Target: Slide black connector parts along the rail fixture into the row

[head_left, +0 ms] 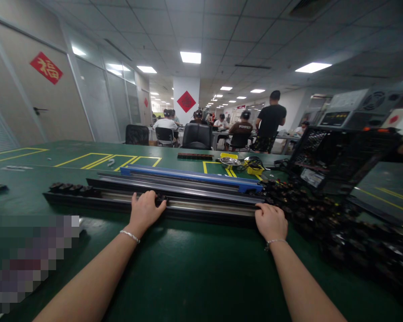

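A: Camera position?
B: One, head-worn; faces forward and down across the table [195, 277].
A: Range?
B: Near: left hand [143, 210] and right hand [271, 221] sit below frame centre, arms [90, 268] entering from the bottom edge.
A: Upper half?
B: Ceiling [218, 31], distant chairs [197, 135]; far end small, detail perhaps unreliable.

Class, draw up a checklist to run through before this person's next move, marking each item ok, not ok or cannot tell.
1. Right hand on the right end of the nearest black rail: ok.
2. Left hand at the small dark part in the channel: ok; firmness of hold: cannot tell.
3. Row of black parts at the rail's left end: ok.
4. Those parts fully seated: cannot tell.
5. Space beyond the right hand uncluttered: not ok; a pile of dark parts lies there.
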`<act>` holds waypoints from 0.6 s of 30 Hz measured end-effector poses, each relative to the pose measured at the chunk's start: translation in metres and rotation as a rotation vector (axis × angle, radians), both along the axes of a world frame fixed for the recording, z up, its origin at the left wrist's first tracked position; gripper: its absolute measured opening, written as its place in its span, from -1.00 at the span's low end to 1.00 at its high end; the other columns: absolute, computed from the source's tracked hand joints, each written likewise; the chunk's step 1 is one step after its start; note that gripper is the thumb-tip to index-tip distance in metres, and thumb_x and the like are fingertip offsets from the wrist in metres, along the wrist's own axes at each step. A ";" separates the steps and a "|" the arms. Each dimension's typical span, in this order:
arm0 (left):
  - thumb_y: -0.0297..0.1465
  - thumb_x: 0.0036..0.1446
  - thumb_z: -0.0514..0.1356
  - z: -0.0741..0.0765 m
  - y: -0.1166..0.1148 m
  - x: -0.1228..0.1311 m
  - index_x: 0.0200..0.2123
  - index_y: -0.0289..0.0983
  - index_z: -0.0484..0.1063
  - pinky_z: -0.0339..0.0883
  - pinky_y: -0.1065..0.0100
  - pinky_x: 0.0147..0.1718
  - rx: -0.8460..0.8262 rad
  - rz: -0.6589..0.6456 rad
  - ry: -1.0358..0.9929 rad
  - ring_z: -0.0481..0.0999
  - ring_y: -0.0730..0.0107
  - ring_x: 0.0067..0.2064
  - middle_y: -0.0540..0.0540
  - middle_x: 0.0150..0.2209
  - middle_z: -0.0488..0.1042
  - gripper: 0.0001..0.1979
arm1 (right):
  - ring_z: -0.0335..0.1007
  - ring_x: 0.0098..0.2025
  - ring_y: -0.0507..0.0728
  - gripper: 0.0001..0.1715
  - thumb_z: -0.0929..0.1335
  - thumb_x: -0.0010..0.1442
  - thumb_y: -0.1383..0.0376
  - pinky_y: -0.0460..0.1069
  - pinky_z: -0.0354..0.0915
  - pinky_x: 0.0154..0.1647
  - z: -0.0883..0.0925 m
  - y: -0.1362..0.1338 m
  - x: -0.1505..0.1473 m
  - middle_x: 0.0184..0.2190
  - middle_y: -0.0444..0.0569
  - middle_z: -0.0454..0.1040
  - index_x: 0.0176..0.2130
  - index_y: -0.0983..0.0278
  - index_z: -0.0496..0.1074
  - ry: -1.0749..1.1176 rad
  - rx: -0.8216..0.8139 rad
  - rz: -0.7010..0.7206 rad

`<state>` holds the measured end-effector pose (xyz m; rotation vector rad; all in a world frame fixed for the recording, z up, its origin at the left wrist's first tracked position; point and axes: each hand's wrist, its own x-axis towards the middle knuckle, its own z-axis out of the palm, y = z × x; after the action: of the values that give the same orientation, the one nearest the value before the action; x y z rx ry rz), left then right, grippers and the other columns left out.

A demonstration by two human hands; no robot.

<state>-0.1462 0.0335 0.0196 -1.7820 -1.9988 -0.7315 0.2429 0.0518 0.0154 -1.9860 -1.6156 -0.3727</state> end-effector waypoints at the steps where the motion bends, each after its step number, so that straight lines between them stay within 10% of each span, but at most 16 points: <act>1: -0.12 0.06 0.02 -0.001 0.000 0.000 -0.34 -0.24 0.28 0.00 -0.08 0.10 0.009 -0.006 0.004 0.46 0.14 -0.20 -0.13 -0.35 0.47 -0.70 | 0.21 -0.01 0.19 -0.60 0.17 0.13 0.33 0.08 0.24 -0.11 0.000 0.000 0.000 -0.06 -0.11 0.47 -0.16 0.15 0.51 0.003 -0.002 0.002; 18: -0.15 0.07 0.04 0.002 0.000 0.004 -0.34 -0.23 0.33 0.18 0.12 -0.01 -0.005 -0.187 0.065 0.42 0.15 -0.13 -0.17 -0.26 0.46 -0.73 | 0.19 0.00 0.18 -0.58 0.17 0.12 0.32 0.09 0.24 -0.10 0.002 -0.002 -0.002 -0.04 -0.11 0.45 -0.14 0.15 0.50 0.027 -0.025 0.006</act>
<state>-0.1421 0.0331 0.0217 -1.9890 -1.8116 -0.7145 0.2412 0.0499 0.0175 -1.9959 -1.6163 -0.3244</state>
